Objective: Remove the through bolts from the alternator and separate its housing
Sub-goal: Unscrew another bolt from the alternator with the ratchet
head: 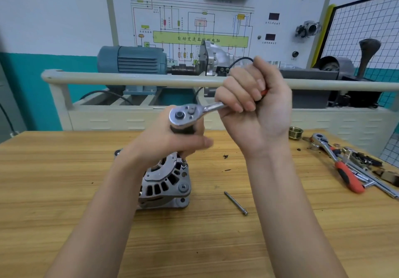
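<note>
1. Two forearms came up from the bottom edge of the frame over a bare stretch of wooden desk, which left open room all along the near side.
2. One freed through bolt lay loose on the desk at lower centre, just right of the alternator and well clear of both hands, its long axis slanting from upper left to lower right.
3. The alternator stood at centre frame on the desk with its slotted end housing up, directly beneath the left hand.
4. The left hand's fingers were curled around the dark socket extension below the ratchet head, steadying it. The extension ran nearly upright down to a bolt head at the housing's upper right rim.
5. The ratchet sat above that, its handle reaching right and slightly up into the right hand, whose fingers were wrapped tight around the grip.
6. By my judgement the coming swing turned on that upright axis: the handle had to sweep level around it, with free air on all sides and only the rail behind.
7. Farther right, a second ratchet with an orange grip, loose tools and a brass pulley crowded the desk's right edge.
</note>
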`<state>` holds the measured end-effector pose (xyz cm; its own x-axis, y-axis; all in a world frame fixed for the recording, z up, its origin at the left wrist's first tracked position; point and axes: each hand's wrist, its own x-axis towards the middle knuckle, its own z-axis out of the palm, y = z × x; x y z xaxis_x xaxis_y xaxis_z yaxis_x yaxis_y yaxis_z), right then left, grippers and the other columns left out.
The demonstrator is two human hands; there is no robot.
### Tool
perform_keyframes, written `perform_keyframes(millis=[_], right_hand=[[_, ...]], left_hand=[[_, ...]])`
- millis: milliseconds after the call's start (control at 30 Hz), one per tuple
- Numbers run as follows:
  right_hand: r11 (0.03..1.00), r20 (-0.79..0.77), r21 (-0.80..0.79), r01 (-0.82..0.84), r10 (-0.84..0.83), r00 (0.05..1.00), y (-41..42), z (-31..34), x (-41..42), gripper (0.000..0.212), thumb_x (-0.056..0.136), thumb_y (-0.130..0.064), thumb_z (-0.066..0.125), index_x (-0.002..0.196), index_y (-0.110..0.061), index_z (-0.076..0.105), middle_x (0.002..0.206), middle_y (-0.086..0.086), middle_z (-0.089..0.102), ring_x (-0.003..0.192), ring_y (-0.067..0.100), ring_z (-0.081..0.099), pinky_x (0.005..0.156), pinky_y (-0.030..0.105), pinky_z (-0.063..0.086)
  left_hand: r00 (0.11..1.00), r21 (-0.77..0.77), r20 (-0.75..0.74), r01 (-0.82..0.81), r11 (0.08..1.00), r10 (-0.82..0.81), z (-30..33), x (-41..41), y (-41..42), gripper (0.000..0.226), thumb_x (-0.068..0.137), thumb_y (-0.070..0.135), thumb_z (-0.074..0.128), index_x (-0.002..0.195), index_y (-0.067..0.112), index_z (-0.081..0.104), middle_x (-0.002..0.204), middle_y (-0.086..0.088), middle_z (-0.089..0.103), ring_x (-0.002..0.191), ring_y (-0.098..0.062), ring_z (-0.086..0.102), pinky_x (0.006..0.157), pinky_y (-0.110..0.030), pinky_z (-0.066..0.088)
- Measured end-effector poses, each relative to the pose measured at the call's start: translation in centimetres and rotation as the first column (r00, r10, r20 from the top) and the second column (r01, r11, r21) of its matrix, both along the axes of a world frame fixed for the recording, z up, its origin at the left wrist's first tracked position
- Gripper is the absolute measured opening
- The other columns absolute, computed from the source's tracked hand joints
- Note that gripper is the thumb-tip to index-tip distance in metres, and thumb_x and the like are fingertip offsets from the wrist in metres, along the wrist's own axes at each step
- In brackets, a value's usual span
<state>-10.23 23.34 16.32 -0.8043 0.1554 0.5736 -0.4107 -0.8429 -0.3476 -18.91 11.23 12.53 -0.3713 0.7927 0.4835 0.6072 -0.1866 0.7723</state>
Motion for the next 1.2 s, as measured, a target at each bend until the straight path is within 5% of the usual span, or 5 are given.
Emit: perform_keyframes(millis=[167,467,800,1033,1200], right_hand=[[0.994,0.008,-0.001,-0.108,0.108,0.994,0.4,0.0,-0.4,0.042,0.088,-0.017,0.040,0.046,-0.015,0.034,0.041,-0.006,0.025,0.037,0.006,0.015,0.038,0.018,0.020],[0.899,0.018,-0.139,0.416,-0.418,0.908,-3.0,-0.8,0.6,0.050,0.098,-0.015,0.034,0.048,-0.017,0.033,0.044,-0.004,0.028,0.037,0.010,0.025,0.039,0.023,0.029],[0.986,0.063,-0.004,-0.169,0.168,0.984,0.8,0.3,-0.3,0.043,0.088,-0.015,0.040,0.046,-0.014,0.033,0.036,-0.005,0.030,0.033,0.004,0.015,0.033,0.016,0.019],[0.941,0.086,-0.146,0.304,-0.294,0.952,-0.8,-0.3,0.5,0.049,0.093,-0.011,0.038,0.045,-0.018,0.032,0.039,-0.007,0.026,0.032,0.007,0.022,0.033,0.020,0.025],[0.939,0.035,0.162,0.302,-0.311,0.950,-0.4,-0.2,-0.4,0.039,0.089,-0.012,0.051,0.050,-0.014,0.049,0.053,0.000,0.045,0.048,0.013,0.048,0.055,0.026,0.049]], left_hand=[[0.999,0.001,0.031,0.041,0.999,-0.041,-0.1,0.5,0.2,0.034,0.067,0.023,0.071,0.046,0.021,0.043,0.043,0.005,0.037,0.039,-0.013,0.033,0.045,-0.019,0.032],[0.853,0.304,0.371,-0.486,0.819,0.367,-0.1,0.9,2.6,0.030,0.063,0.011,0.056,0.043,0.022,0.036,0.043,0.003,0.029,0.039,-0.013,0.022,0.041,-0.019,0.023],[0.994,-0.053,-0.081,0.072,0.996,-0.076,-0.1,0.8,0.4,0.039,0.073,0.019,0.071,0.048,0.023,0.041,0.045,0.010,0.037,0.042,-0.008,0.033,0.048,-0.017,0.033],[0.919,0.270,0.244,-0.372,0.888,0.311,-0.2,1.3,2.5,0.034,0.071,0.013,0.064,0.049,0.016,0.039,0.046,0.002,0.032,0.043,-0.014,0.026,0.047,-0.024,0.024],[0.932,0.240,0.229,-0.334,0.912,0.281,-0.2,0.1,1.8,0.037,0.070,0.017,0.066,0.042,0.022,0.041,0.041,0.007,0.034,0.039,-0.014,0.029,0.044,-0.021,0.028]])
